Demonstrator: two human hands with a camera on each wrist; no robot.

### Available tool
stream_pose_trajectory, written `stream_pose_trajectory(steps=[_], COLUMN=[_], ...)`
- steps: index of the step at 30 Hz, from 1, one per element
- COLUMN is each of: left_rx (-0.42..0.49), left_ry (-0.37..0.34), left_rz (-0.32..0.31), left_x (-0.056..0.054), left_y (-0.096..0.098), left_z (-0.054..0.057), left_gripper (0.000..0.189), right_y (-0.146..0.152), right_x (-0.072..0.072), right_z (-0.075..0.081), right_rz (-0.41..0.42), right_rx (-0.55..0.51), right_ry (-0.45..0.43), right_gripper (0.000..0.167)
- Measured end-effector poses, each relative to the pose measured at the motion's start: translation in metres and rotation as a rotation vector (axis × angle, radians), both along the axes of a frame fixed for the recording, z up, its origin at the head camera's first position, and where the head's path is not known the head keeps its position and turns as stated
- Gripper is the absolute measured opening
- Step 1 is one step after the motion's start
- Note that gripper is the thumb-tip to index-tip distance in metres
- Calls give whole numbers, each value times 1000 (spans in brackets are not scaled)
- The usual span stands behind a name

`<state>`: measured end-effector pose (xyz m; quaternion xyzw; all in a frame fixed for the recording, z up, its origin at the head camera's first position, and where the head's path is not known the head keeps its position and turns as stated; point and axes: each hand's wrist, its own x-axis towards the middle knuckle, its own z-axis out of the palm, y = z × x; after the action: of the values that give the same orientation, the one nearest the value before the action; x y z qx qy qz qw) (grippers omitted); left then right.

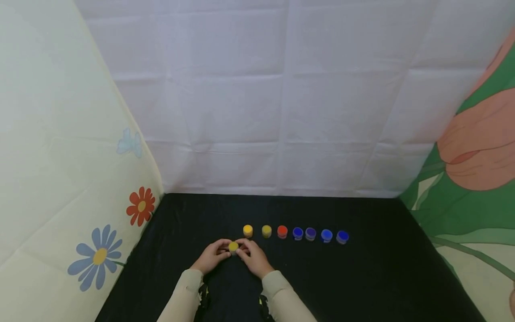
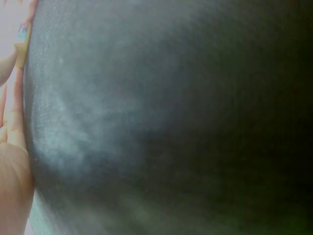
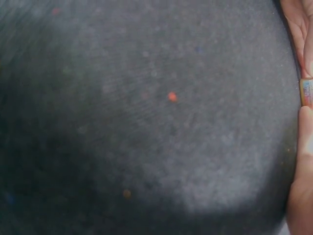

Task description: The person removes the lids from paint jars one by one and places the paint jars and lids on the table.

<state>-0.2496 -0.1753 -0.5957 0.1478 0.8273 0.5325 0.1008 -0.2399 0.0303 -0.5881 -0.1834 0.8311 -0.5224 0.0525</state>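
A small paint pot with a yellow lid (image 1: 233, 247) is between the two hands, in front of the left end of a row of similar pots. From its left side the left hand (image 1: 211, 256) pinches it between thumb and fingers. The right hand (image 1: 255, 259) grips it from the other side. At the left edge of the left wrist view, part of the pot (image 2: 21, 51) shows between fingers. The right wrist view catches its printed label (image 3: 307, 92) at the right edge. Most of the pot's body is hidden by fingers.
Behind the hands runs a row of lidded pots: orange-yellow (image 1: 247, 230), olive-yellow (image 1: 267, 231), red (image 1: 282, 231), then several blue and purple ones, ending at a dark blue pot (image 1: 343, 237). Black cloth (image 1: 362, 277) covers the table. A white sheet (image 1: 241, 112) hangs behind.
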Motion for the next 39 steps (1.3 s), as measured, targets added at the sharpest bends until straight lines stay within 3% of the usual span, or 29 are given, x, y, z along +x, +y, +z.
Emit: stream_pose_trajectory(steps=[7, 18, 31, 39], left_rx=[-26, -21, -22, -22], left_ry=[14, 11, 32, 40], left_rz=[-3, -4, -16, -17], left_x=[0, -2, -3, -4], left_y=[0, 0, -2, -3], left_z=[0, -1, -5, -7], left_gripper=[33, 33, 33, 34], right_y=[1, 0, 0, 1], right_x=[0, -2, 0, 1], right_z=[-2, -1, -2, 0], right_rz=[3, -20, -7, 4], right_rx=[3, -31, 10, -38], right_ry=[10, -32, 15, 7], right_gripper=[33, 21, 28, 34])
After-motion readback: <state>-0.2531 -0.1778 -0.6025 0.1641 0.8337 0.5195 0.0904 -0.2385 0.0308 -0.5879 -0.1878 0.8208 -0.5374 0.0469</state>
